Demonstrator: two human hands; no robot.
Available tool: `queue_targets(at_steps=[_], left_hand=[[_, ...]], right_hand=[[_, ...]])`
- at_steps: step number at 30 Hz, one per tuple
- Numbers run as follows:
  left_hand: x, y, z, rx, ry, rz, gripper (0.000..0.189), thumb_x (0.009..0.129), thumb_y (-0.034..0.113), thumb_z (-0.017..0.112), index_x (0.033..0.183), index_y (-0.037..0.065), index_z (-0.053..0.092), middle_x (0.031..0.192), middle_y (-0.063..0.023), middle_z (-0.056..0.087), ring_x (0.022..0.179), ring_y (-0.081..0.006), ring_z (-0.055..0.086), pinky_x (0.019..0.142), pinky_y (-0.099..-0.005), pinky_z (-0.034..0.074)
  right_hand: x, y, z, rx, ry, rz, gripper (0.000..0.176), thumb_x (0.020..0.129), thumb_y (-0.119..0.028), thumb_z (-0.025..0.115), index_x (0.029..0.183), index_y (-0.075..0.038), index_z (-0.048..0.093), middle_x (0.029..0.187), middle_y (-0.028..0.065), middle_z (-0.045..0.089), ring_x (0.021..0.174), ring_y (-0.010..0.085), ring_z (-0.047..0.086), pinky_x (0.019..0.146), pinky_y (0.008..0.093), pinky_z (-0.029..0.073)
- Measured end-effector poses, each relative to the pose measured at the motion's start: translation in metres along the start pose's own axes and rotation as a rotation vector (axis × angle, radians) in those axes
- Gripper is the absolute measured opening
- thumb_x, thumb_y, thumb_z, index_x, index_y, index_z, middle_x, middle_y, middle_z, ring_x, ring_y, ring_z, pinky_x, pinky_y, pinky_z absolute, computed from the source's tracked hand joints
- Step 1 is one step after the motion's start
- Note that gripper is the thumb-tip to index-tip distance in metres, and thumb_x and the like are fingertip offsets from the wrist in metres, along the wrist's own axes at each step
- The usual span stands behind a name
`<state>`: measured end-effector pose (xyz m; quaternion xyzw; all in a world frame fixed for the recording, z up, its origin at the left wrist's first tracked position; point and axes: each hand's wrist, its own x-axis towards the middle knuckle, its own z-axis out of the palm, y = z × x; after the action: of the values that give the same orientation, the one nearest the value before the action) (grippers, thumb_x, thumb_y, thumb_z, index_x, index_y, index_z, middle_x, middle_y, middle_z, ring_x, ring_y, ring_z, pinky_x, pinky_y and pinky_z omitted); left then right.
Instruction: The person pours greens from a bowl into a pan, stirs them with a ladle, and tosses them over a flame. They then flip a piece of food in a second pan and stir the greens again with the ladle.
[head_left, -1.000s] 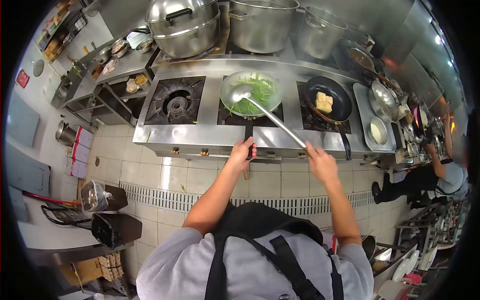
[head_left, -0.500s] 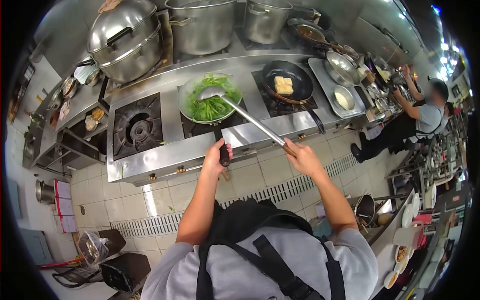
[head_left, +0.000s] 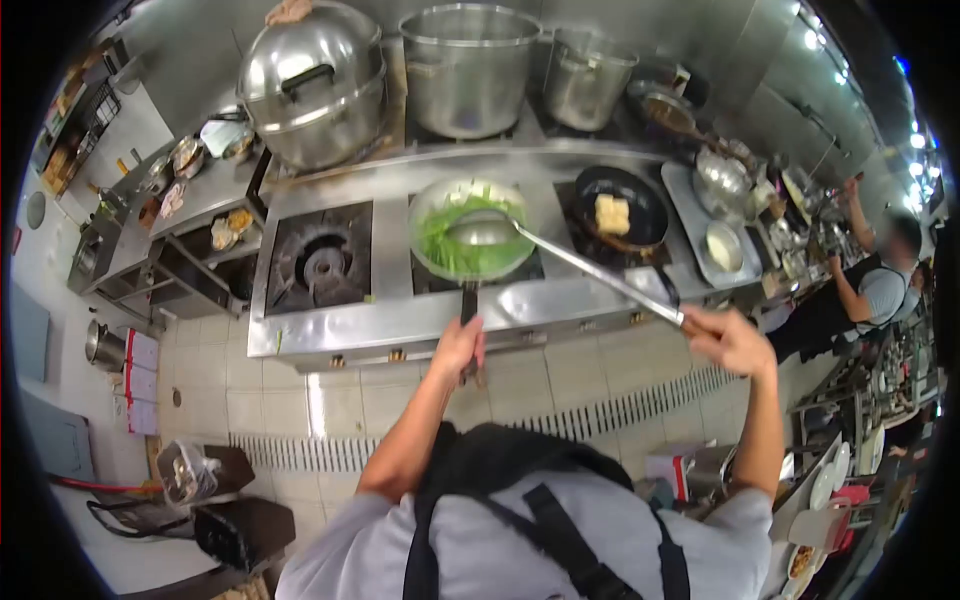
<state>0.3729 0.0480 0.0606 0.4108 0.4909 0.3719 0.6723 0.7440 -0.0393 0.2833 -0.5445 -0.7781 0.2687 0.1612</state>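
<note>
Apron straps [head_left: 560, 530] cross the person's grey shirt at the bottom of the view. Beyond them both arms reach forward over a tiled floor with a long drain grate [head_left: 640, 405].

The left hand [head_left: 458, 348] has its grip closed around the dark handle of a wok [head_left: 418, 215], at the front edge of the steel stove range [head_left: 380, 320]. The right hand [head_left: 735, 340], held out to the right and well apart from the left, closes its grip on the end of a long ladle [head_left: 580, 262]. The ladle's shaft slants up and to the left, and its bowl lies inside the wok among the greens [head_left: 445, 250].

The wok sits on the middle burner. To its left is an open burner [head_left: 323, 262]. To its right a black pan [head_left: 650, 215] holds a pale yellow block [head_left: 612, 213]. Just beyond the pan, a steel tray [head_left: 690, 195] carries a small bowl [head_left: 722, 245].

Behind the burners stand a large lidded pot [head_left: 315, 80] and two tall stockpots [head_left: 470, 65]. At the far right another person [head_left: 870, 285] works with one arm raised.
</note>
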Motion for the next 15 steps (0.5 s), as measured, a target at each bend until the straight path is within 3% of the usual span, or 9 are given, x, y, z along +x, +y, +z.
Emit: queue_targets(at_steps=[1,5,6,8,9,10,12,14,15], left_hand=[[-0.01,-0.006,-0.001,-0.006,0.009,0.007,0.031,0.093,0.029,0.048,0.072,0.006,0.045,0.05,-0.0027,0.043,0.039,-0.0136,0.042,0.037,-0.0282,0.034],[-0.02,0.002,0.001,-0.1,0.04,-0.037,0.029,0.093,0.028,0.05,0.074,0.006,0.045,0.054,-0.0023,0.045,0.039,-0.0129,0.043,0.038,-0.0279,0.036],[-0.02,0.002,0.002,-0.082,0.038,-0.033,0.029,0.093,0.027,0.049,0.074,0.006,0.045,0.054,-0.0022,0.045,0.039,-0.0128,0.043,0.038,-0.0276,0.037],[-0.021,0.005,0.005,-0.097,0.023,-0.027,0.03,0.093,0.029,0.05,0.074,0.006,0.045,0.054,-0.0021,0.045,0.039,-0.0128,0.043,0.039,-0.0269,0.037],[-0.026,-0.009,-0.001,-0.031,-0.021,-0.052,0.034,0.094,0.029,0.046,0.07,0.005,0.045,0.05,-0.0034,0.045,0.039,-0.0145,0.044,0.037,-0.0296,0.037],[-0.042,0.0,0.004,-0.224,0.02,-0.065,0.03,0.093,0.028,0.051,0.072,0.007,0.046,0.054,-0.0021,0.045,0.04,-0.0125,0.043,0.037,-0.0275,0.037],[-0.043,0.003,-0.001,-0.22,0.027,-0.075,0.027,0.092,0.026,0.051,0.075,0.006,0.045,0.055,-0.0017,0.045,0.041,-0.0114,0.042,0.036,-0.0272,0.037],[-0.023,0.004,-0.005,-0.129,0.02,-0.034,0.025,0.092,0.026,0.053,0.08,0.006,0.044,0.058,-0.0009,0.045,0.041,-0.0105,0.042,0.037,-0.0264,0.038],[-0.011,0.009,-0.001,-0.237,0.08,-0.056,0.026,0.092,0.027,0.053,0.081,0.005,0.043,0.058,-0.0013,0.045,0.042,-0.0106,0.042,0.039,-0.026,0.038]], right_hand=[[0.001,-0.007,-0.009,-0.033,-0.094,0.224,0.05,0.077,-0.011,0.063,0.125,-0.004,0.051,0.069,0.0201,0.054,0.054,0.0193,0.05,0.059,0.0324,0.044],[0.01,-0.038,-0.033,-0.218,-0.189,0.142,0.049,0.076,-0.013,0.062,0.123,-0.004,0.053,0.067,0.0208,0.055,0.054,0.0291,0.054,0.057,0.0339,0.043],[0.019,-0.029,-0.027,-0.179,-0.153,-0.013,0.048,0.076,-0.013,0.062,0.121,-0.002,0.053,0.072,0.0223,0.057,0.057,0.0315,0.055,0.059,0.0352,0.044],[0.028,-0.047,-0.032,-0.255,-0.238,0.132,0.047,0.076,-0.012,0.062,0.121,0.0,0.053,0.079,0.0226,0.06,0.062,0.0334,0.057,0.061,0.036,0.045],[0.023,-0.028,-0.032,-0.198,-0.183,-0.105,0.047,0.076,-0.012,0.062,0.121,-0.001,0.053,0.083,0.0224,0.061,0.066,0.0348,0.058,0.064,0.0366,0.046],[0.023,-0.062,-0.048,-0.304,-0.28,0.111,0.047,0.076,-0.011,0.062,0.121,-0.001,0.053,0.086,0.0227,0.062,0.07,0.0355,0.06,0.066,0.0368,0.047],[0.02,-0.054,-0.059,-0.234,-0.327,0.132,0.048,0.076,-0.012,0.062,0.121,-0.001,0.053,0.085,0.0228,0.062,0.071,0.0354,0.06,0.067,0.0367,0.047],[0.032,-0.047,-0.05,-0.192,-0.273,0.008,0.048,0.076,-0.013,0.061,0.122,-0.002,0.053,0.08,0.0228,0.062,0.068,0.0341,0.06,0.066,0.0363,0.046],[0.04,-0.063,-0.047,-0.312,-0.293,0.109,0.049,0.077,-0.014,0.061,0.123,-0.002,0.052,0.077,0.0223,0.062,0.068,0.0334,0.06,0.065,0.0361,0.046]])
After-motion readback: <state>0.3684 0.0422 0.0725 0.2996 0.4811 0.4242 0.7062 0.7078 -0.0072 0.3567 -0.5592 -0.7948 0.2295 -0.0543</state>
